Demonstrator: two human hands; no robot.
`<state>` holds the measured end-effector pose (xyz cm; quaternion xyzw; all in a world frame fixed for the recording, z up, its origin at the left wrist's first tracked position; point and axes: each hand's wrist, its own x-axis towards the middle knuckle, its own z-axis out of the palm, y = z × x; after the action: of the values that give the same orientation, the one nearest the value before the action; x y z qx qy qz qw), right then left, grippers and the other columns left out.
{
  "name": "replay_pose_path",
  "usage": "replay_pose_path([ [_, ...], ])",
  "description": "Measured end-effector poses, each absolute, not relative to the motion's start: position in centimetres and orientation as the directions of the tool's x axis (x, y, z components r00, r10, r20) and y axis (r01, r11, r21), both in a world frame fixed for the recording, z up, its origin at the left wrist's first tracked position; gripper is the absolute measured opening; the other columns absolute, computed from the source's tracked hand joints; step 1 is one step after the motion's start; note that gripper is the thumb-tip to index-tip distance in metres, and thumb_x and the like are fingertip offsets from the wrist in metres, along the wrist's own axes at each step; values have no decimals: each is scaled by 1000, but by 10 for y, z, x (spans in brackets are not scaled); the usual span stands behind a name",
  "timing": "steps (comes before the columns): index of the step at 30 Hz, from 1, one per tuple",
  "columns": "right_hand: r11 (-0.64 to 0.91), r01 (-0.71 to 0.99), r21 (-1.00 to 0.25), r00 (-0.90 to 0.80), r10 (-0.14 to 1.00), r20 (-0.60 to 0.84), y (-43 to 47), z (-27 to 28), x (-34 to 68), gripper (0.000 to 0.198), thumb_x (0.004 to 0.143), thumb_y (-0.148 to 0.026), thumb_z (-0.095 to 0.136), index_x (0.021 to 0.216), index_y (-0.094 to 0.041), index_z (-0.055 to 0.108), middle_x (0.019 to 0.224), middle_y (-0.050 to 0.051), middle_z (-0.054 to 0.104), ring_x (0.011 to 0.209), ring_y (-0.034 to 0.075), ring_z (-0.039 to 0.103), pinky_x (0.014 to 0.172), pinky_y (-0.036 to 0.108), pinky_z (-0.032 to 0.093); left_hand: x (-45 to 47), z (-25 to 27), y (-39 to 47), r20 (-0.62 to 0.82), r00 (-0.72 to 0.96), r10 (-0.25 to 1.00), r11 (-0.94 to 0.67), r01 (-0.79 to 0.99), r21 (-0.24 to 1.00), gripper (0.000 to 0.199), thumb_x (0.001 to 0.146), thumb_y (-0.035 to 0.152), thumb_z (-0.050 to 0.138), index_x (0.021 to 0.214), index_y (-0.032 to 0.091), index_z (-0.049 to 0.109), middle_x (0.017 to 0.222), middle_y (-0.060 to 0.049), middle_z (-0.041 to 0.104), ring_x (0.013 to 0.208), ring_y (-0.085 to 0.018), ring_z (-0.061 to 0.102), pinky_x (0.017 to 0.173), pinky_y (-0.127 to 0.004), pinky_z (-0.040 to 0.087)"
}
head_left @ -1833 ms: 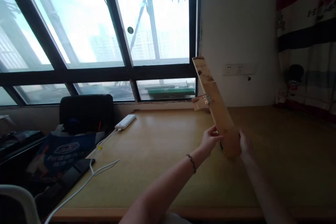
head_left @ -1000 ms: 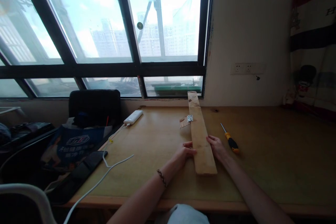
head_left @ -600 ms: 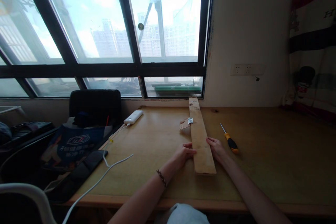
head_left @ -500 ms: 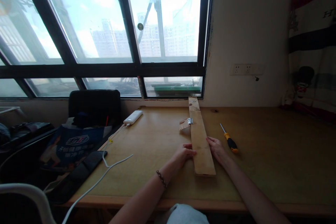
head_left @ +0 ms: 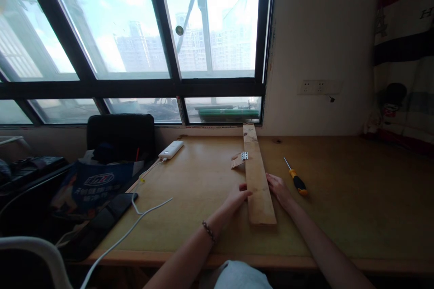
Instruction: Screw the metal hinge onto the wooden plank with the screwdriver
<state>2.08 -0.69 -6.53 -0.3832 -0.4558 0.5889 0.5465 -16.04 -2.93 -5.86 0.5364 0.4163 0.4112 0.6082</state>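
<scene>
A long, narrow wooden board (head_left: pixel 260 180) lies lengthwise on the table, its far end near the window wall. My left hand (head_left: pixel 239 197) grips the board's left edge, thumb on top and the other fingers partly hidden. On the opposite edge, my right hand (head_left: pixel 278 188) is closed against the board, with some fingertips out of sight. A small metal hinge (head_left: pixel 244 156) sits at the board's left edge, joining a short brown wooden piece (head_left: pixel 238 160) that sticks out to the left at a slant. To the right of my right hand rests a screwdriver (head_left: pixel 298 182) with a yellow and black handle.
The wooden table (head_left: pixel 356 216) extends to the right. A white power bank (head_left: pixel 171 149) with a white cable (head_left: pixel 135 219) lies along its left edge. Beyond that edge are a black chair (head_left: pixel 121 133) and a blue bag (head_left: pixel 98 185). A wall socket (head_left: pixel 319 87) is behind.
The near end of the board has shifted slightly left, with both hands still at its edges. The view has tilted a little; the hinge and screwdriver look otherwise unchanged.
</scene>
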Motion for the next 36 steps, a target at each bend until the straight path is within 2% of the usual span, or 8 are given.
replay_pose_path([
  [5, 23, -290, -957, -109, 992, 57, -5, -68, 23, 34, 71, -47, 60, 88, -18, 67, 89, 6, 69, 86, 24, 62, 80, 36, 48, -163, -61, -29, 64, 91, 994, -94, 382, 920, 32, 58, 30, 67, 85, 13, 70, 92, -11, 57, 92, -27, 48, 86, -38, 37],
  [14, 72, -171, -983, -75, 993, 86, -3, -73, 25, 38, 72, -48, 58, 92, -16, 66, 92, 7, 68, 87, 24, 61, 80, 36, 46, -161, -63, -32, 187, 126, 974, -225, 484, 846, 41, 71, 52, 53, 82, 16, 70, 79, -9, 54, 88, -26, 45, 82, -35, 34],
  [18, 154, 75, -985, 98, 982, 161, 4, -73, 42, 37, 69, -45, 61, 91, -16, 66, 88, 8, 68, 84, 24, 61, 79, 36, 46, -165, -67, -23, 297, 45, 954, -268, 574, 774, 38, 81, 45, 42, 76, 18, 69, 79, -8, 55, 87, -24, 44, 86, -38, 32],
  [20, 222, 372, -901, 205, 927, 313, 9, -72, 58, 35, 72, -41, 58, 94, -14, 64, 91, 10, 67, 88, 25, 59, 83, 38, 44, -171, -66, -13, 412, -1, 911, -317, 637, 702, 31, 82, 36, 42, 86, 18, 67, 88, -9, 56, 92, -24, 44, 87, -38, 33],
  [22, 241, 681, -691, 203, 845, 494, 12, -71, 75, 34, 78, -36, 50, 98, -11, 62, 97, 14, 64, 95, 27, 55, 88, 40, 40, -181, -62, 0, 539, 16, 842, -388, 712, 585, 29, 79, 27, 45, 102, 17, 60, 101, -10, 54, 100, -24, 42, 90, -38, 33],
  [25, 102, 917, -385, 155, 800, 580, 10, -71, 93, 31, 80, -27, 45, 102, -9, 58, 103, 15, 60, 100, 27, 51, 91, 40, 36, -196, -56, 27, 629, 174, 758, -496, 781, 380, 48, 74, 23, 52, 121, 17, 47, 120, -11, 47, 112, -26, 37, 97, -40, 29],
  [31, -330, 921, -209, 386, 850, 359, -2, -69, 93, 41, 76, -33, 52, 111, -11, 50, 101, 15, 59, 94, 30, 54, 77, 39, 42, -205, -61, 88, 582, 274, 766, -495, 828, 262, 73, 66, 33, 61, 131, 15, 33, 135, -14, 36, 126, -29, 25, 104, -42, 19],
  [36, -396, 892, -217, 435, 882, 183, -3, -64, 92, 45, 78, -35, 49, 117, -14, 46, 103, 15, 58, 93, 31, 56, 70, 37, 44, -198, -76, 114, 468, 233, 853, -410, 853, 322, 82, 61, 39, 65, 133, 16, 31, 135, -14, 36, 127, -32, 23, 104, -45, 16],
])
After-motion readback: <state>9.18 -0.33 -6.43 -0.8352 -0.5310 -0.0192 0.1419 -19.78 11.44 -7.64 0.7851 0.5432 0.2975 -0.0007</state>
